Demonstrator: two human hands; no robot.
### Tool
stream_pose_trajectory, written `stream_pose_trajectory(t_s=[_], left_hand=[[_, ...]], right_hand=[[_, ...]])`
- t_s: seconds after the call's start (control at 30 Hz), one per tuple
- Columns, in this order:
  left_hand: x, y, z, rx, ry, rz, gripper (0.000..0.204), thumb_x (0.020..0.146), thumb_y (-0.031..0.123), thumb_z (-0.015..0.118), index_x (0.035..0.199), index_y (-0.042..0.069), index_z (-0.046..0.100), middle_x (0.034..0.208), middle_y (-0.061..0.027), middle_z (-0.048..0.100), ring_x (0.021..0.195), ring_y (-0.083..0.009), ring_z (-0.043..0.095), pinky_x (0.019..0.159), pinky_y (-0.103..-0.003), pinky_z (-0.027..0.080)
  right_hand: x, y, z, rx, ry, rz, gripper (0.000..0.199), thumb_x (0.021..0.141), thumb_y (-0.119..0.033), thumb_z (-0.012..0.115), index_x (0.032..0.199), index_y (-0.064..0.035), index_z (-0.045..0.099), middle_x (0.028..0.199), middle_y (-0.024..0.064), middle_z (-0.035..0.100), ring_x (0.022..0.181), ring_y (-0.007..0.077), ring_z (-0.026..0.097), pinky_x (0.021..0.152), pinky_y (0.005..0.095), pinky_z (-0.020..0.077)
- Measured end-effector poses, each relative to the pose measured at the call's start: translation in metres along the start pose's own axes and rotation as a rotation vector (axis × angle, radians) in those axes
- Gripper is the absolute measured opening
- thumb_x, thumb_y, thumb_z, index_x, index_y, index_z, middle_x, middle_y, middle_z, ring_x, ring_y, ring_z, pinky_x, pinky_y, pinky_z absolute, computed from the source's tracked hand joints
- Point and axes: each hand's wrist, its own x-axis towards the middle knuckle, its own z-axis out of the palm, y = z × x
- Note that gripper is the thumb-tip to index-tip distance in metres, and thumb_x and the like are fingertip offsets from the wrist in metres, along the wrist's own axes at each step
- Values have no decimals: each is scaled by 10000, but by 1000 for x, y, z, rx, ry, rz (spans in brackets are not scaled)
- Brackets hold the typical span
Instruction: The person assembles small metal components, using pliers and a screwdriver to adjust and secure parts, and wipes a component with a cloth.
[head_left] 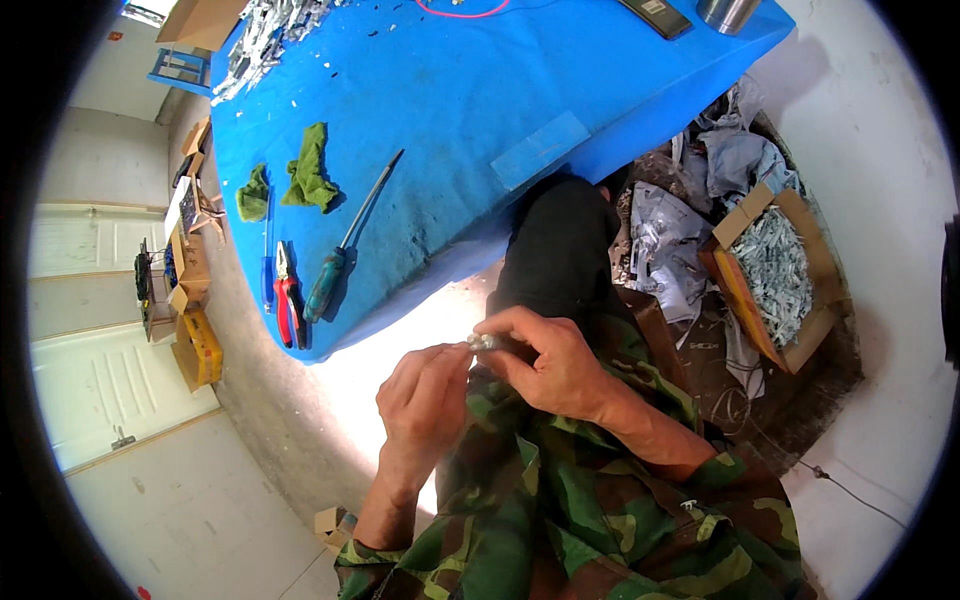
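Observation:
Over my lap, my right hand (562, 362) pinches a small greyish metallic piece (484, 342) between thumb and forefinger. My left hand (425, 395) is closed too, its fingertips pressed together at the left end of that piece. Most of the piece is hidden by fingers, so its exact kind does not show. To the left on the blue-covered table (450, 100) lie a large screwdriver (326, 283) with a teal handle, red-handled pliers (286, 298) and a thin blue-handled screwdriver (267, 275). Both hands are apart from these tools.
Two green cloths (310, 170) (253, 194) lie beyond the tools. Silvery strips (265, 50) are heaped at the far left. A phone (657, 14) and metal cup (727, 12) stand far right. Right of my leg, a cardboard box (822, 255) holds silvery strips beside grey plastic bags (665, 250).

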Motion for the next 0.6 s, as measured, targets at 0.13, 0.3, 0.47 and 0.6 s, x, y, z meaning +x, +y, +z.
stream_pose_trajectory(t_s=[0.13,0.3,0.47,0.6], left_hand=[[0,2,-9,-153,-83,-209,134,895,-50,793,1002,-30,714,886,-108,750,768,-155,714,682,-281,573],[-8,-2,-11,-684,-133,-596,124,983,47,762,1034,-50,704,896,-97,740,745,-123,676,653,-264,561],[-8,-6,-13,-860,-175,-695,182,1001,110,762,1048,-58,709,874,-93,731,725,-119,661,654,-251,556],[-8,-10,-17,-901,-262,-681,203,1018,153,755,1057,-43,723,838,-44,712,727,-91,635,650,-232,526]], right_hand=[[1,3,-4,-41,-14,-88,252,935,-5,742,1179,-18,683,898,135,720,764,204,711,705,327,546],[4,2,-10,-3,-57,-123,279,909,11,754,1178,-24,690,992,128,722,865,237,720,771,340,555],[6,11,-11,-5,-43,-257,306,894,32,753,1191,-14,696,1126,137,720,978,281,716,840,362,567],[6,12,-12,11,-71,-259,290,894,39,749,1179,-2,711,1141,141,720,1000,290,715,853,368,569]])
